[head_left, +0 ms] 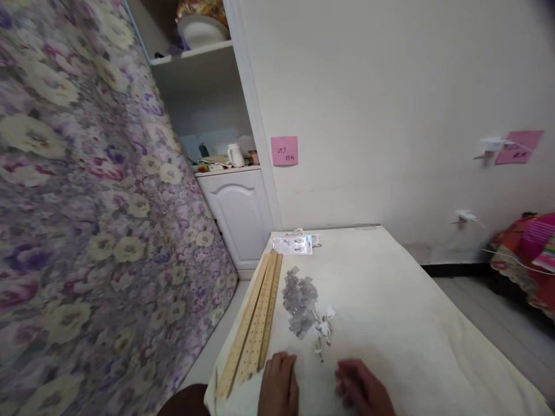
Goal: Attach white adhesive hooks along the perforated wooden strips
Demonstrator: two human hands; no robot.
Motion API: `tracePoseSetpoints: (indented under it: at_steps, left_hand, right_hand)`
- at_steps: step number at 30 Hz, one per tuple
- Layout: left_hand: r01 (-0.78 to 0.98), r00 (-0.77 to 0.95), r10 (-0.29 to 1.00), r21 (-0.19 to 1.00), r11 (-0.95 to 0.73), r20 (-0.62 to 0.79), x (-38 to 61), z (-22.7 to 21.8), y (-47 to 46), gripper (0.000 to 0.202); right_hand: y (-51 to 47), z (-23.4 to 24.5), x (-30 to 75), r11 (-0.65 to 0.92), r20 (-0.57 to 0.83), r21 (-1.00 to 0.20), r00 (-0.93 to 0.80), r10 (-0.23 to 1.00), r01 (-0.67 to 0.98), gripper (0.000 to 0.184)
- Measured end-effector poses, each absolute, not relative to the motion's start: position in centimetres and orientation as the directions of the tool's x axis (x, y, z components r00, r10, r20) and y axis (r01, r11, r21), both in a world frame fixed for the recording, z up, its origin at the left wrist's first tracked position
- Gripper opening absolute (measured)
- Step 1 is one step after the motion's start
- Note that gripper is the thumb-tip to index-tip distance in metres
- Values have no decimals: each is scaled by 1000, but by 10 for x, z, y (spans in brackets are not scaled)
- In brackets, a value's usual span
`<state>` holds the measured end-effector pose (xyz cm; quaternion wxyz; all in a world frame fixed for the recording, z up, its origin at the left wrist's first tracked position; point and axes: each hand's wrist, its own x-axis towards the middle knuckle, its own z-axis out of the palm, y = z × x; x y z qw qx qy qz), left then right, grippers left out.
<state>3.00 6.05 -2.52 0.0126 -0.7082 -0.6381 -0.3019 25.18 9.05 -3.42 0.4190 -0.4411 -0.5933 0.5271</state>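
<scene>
My left hand (280,384) rests palm down on the cloth-covered table, its fingers lying together and nothing visible in them. Just left of it are several pale wooden strips (259,315) with rows of small holes. My right hand (362,386) is at the table's near side, fingers loosely bent and apart from the thumb, holding nothing I can see. Between and beyond the hands are small white pieces with tags (323,330). Past those is a pile of small clear plastic packets (299,297), whose contents are too small to make out.
Flat clear packaging (292,244) lies at the far end of the table (368,277). A floral curtain (95,202) hangs on the left, beside a white cabinet (236,214) with shelves. Chargers (466,215) are plugged into the wall, and a red cloth-covered thing (520,254) stands on the right.
</scene>
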Motion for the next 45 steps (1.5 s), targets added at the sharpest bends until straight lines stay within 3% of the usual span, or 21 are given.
tracePoseSetpoints:
  at_steps: [4,9,17,23,25,29,32,38,45]
  left_hand:
    - [907,9,910,379,-182,414,33,-20,68,30]
    - [913,16,941,378,-152,338,40,-6,77,34]
    - [949,2,984,309,-58,177,44,5,80,45]
    - [937,36,963,327,-125,266,38,-1,78,41]
    - [932,39,953,334,-143,299,37,-4,77,40]
    - [936,17,957,331,-117,290,37,-7,76,43]
    - [943,12,964,318,-100,267,37,-8,75,49]
    - [946,45,963,299,-127,267,38,-6,76,52]
    - [933,80,945,309,-183,318,36,-3,74,47]
  right_hand:
    - [154,-20,261,192,167,-963,-137,976,192,35]
    - [207,-18,245,298,250,-884,-174,952,360,41]
    - [204,-25,228,331,267,-898,-240,934,289,33]
    - [173,-11,239,255,237,-908,-94,967,331,24]
    - [155,-6,240,248,209,-891,-141,968,380,18]
    - [128,2,236,407,251,-785,-360,899,468,16]
    - [124,1,232,484,286,-685,-410,866,544,19]
    - [132,-17,225,557,376,-601,-412,830,573,32]
    - [130,-13,219,525,367,-614,-375,851,590,40]
